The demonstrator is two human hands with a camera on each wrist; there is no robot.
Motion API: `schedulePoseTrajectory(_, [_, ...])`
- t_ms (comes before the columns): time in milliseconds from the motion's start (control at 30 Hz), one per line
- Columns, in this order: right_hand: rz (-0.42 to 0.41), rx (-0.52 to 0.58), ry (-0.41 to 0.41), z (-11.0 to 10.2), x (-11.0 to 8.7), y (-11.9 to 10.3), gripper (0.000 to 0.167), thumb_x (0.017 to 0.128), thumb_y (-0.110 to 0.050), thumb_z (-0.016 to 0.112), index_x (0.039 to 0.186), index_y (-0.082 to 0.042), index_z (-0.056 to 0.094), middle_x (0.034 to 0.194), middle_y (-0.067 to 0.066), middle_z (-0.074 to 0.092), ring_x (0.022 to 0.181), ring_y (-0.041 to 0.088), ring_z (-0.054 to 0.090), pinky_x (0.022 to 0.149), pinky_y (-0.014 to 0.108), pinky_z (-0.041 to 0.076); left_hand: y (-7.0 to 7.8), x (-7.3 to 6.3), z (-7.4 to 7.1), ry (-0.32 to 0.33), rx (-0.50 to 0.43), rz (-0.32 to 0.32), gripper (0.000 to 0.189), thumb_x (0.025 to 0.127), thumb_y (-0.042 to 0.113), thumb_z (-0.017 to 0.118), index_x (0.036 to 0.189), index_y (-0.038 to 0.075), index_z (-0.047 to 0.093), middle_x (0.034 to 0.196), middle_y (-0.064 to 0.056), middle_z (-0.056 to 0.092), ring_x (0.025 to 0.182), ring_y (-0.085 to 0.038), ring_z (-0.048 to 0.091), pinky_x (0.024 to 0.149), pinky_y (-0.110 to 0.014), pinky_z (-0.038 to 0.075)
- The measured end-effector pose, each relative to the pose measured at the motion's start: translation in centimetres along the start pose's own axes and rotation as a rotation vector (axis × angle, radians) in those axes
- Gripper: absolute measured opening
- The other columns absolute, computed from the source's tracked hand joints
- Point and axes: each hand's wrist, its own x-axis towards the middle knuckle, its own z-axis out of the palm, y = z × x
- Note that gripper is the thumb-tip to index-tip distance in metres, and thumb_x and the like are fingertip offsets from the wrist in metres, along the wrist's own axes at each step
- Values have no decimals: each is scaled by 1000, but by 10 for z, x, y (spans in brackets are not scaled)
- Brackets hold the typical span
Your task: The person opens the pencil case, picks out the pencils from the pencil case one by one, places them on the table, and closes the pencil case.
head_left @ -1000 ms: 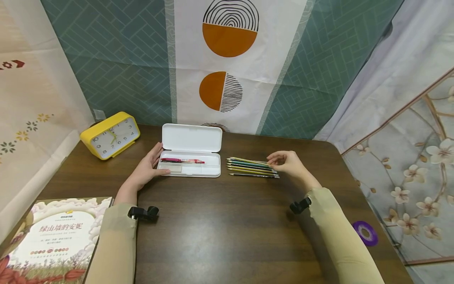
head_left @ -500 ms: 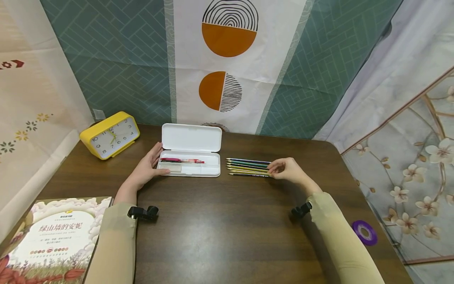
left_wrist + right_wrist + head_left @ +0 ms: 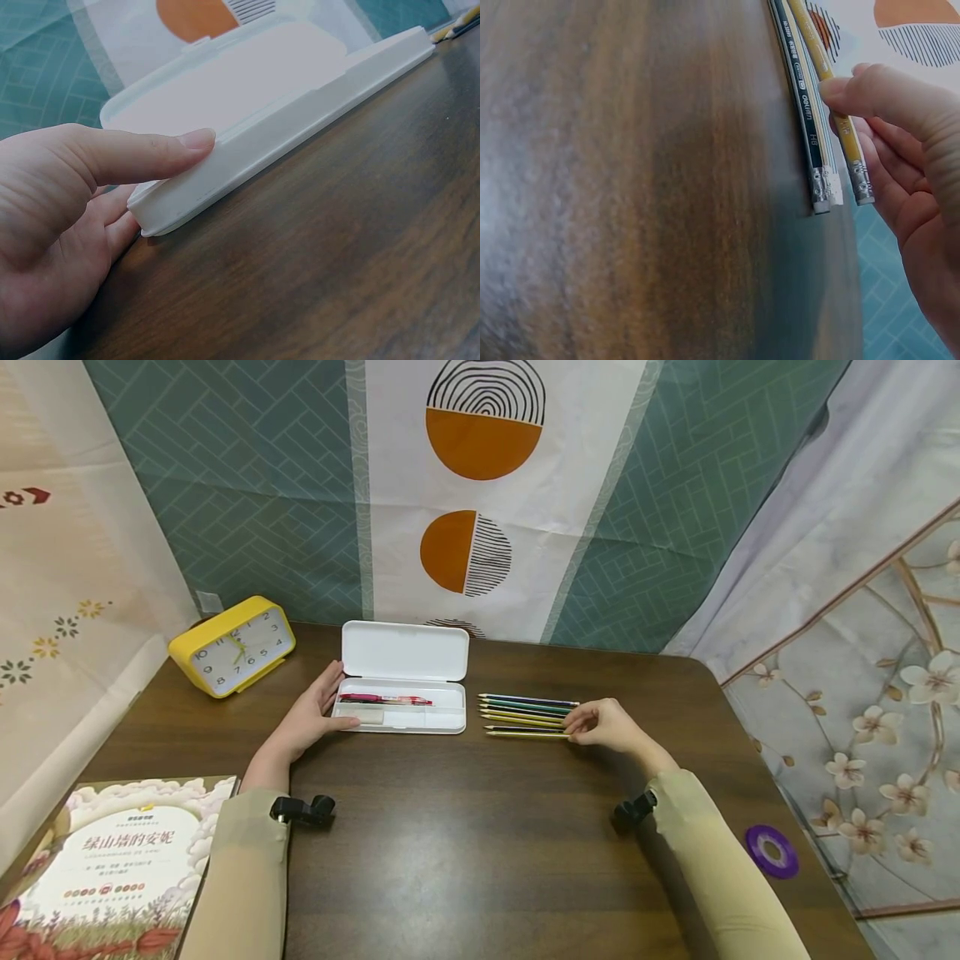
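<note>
A white pencil case (image 3: 446, 718) lies with its lid (image 3: 405, 650) up, a red pen (image 3: 386, 700) and a whitish block (image 3: 367, 717) inside. My left hand (image 3: 306, 710) holds its left end, thumb along the front wall in the left wrist view and fingers round the end. Right of the case, several pencils (image 3: 525, 703) lie in a row, tips pointing left. Over their right ends, my right hand (image 3: 603, 724) pinches a yellow pencil (image 3: 847, 139) between thumb and fingers near its eraser end. A black pencil (image 3: 808, 112) lies beside it in the right wrist view.
A yellow alarm clock (image 3: 234, 647) stands at the back left of the brown table (image 3: 465, 852). At the front left lies a book (image 3: 123, 860) with a picture cover. A purple roll of tape (image 3: 772, 852) is near the right edge. Patterned cloths hang behind and beside the table.
My right hand has moved toward me across the row. The yellow pencil, first on the row's far side, is now at its near side. My left hand stays on the case.
</note>
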Motion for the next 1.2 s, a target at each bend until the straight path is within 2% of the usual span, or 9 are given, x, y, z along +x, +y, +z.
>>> schedulePoseTrajectory(267, [14,-41,-13,1,-1,-2,21,80,7,73,101,11,70,89,22,74,75,14,69,65,17,56,3,-1,1,-4,-13,-9,110,83,5,77,158,12,-3,166,-6,1,152,-28,6,122,-50,13])
schedulePoseTrajectory(467, [18,-56,-29,1,-2,-3,22,80,5,74,101,11,70,89,23,74,74,11,70,66,17,56,3,0,1,-2,-4,-9,110,83,7,77,158,11,-3,166,-6,2,153,-28,7,122,-50,13])
schedulePoseTrajectory(733, [11,-87,-45,2,-2,-4,23,80,5,75,102,10,71,90,22,74,79,24,73,67,16,56,3,-1,-1,-1,3,-13,110,83,8,78,158,11,-2,166,-6,2,153,-27,7,122,-50,13])
schedulePoseTrajectory(833, [-3,-104,-35,4,0,8,23,80,4,76,102,8,71,89,19,75,79,20,73,66,18,57,3,-2,0,-2,-1,-7,110,83,8,77,158,12,-3,166,-6,2,153,-28,7,122,-50,13])
schedulePoseTrajectory(900, [-9,-111,-29,5,3,20,23,80,2,77,102,6,72,88,17,75,78,15,73,66,19,57,11,-5,0,-8,-13,-12,109,83,5,76,158,9,-3,166,-9,1,152,-30,6,122,-52,12])
schedulePoseTrajectory(1033, [-6,-108,-25,6,6,38,25,79,-1,78,103,4,73,88,14,76,77,11,72,66,20,58,9,-4,1,-7,-10,-17,109,84,6,76,158,11,-3,166,-7,2,152,-28,6,122,-51,12])
schedulePoseTrajectory(1133, [-4,-92,-28,6,7,39,25,79,-1,79,103,4,73,88,14,76,77,12,71,67,20,58,0,-1,0,-2,0,-17,110,83,10,77,158,14,-3,166,-3,3,153,-25,7,123,-49,13])
schedulePoseTrajectory(1200, [-12,-85,-29,6,7,39,25,79,-2,79,103,2,73,88,12,76,77,8,71,67,20,58,1,-2,-1,-3,0,-19,110,83,11,78,159,15,-3,166,-3,3,153,-25,7,123,-49,13])
